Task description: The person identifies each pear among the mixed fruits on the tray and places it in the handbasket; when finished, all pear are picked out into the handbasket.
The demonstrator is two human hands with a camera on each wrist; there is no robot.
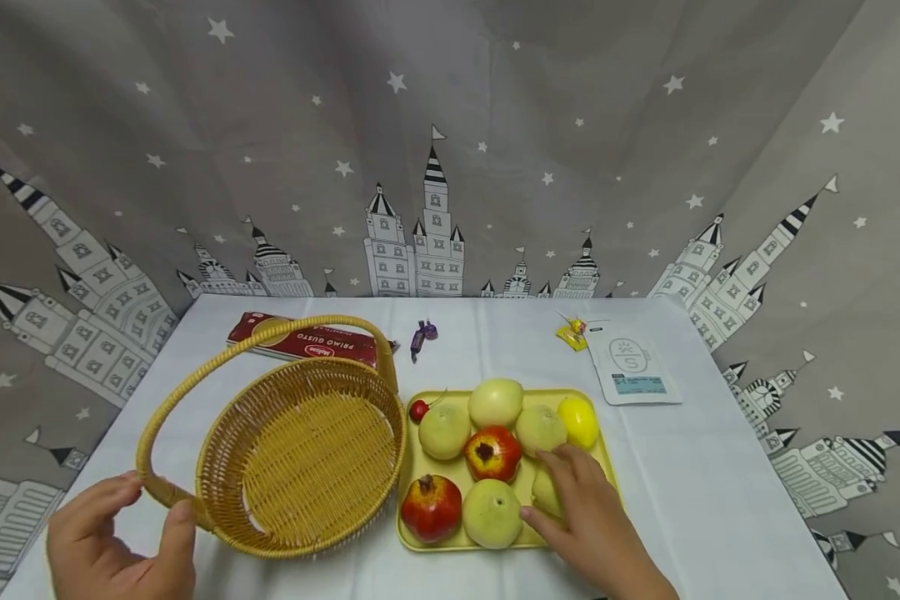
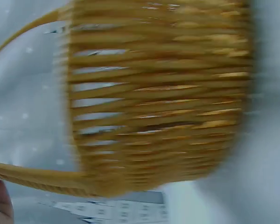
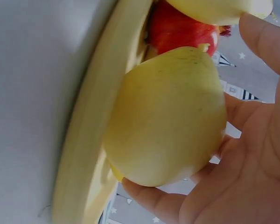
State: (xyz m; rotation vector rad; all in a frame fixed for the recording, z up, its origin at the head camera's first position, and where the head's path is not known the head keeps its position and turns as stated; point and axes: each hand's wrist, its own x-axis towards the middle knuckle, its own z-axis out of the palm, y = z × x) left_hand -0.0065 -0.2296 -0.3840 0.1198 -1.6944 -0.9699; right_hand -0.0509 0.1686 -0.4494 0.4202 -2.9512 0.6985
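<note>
In the head view my left hand (image 1: 120, 542) is at the near end of the wicker basket's handle, thumb and index finger spread on either side of it. The empty-looking wicker basket (image 1: 318, 458) stands upright; its woven side fills the left wrist view. My right hand (image 1: 588, 517) is over the right side of a yellow tray (image 1: 521, 537). Its spread fingers lie around a pale yellow-green fruit (image 3: 165, 119) with a stem stub, fingertips right at its skin. The thumb overlaps a neighbouring pale fruit (image 1: 492, 514). Two red pomegranates (image 1: 431, 508) sit among the fruit.
More pale fruit (image 1: 444, 432), a lemon (image 1: 578, 421) and a small red radish (image 1: 418, 410) are on the tray. Behind are a red Primo Gusto packet (image 1: 330, 342), purple-wrapped candies (image 1: 418, 337), yellow-wrapped candy (image 1: 572, 335) and a white pouch (image 1: 633, 367). A grey curtain hangs beyond the table.
</note>
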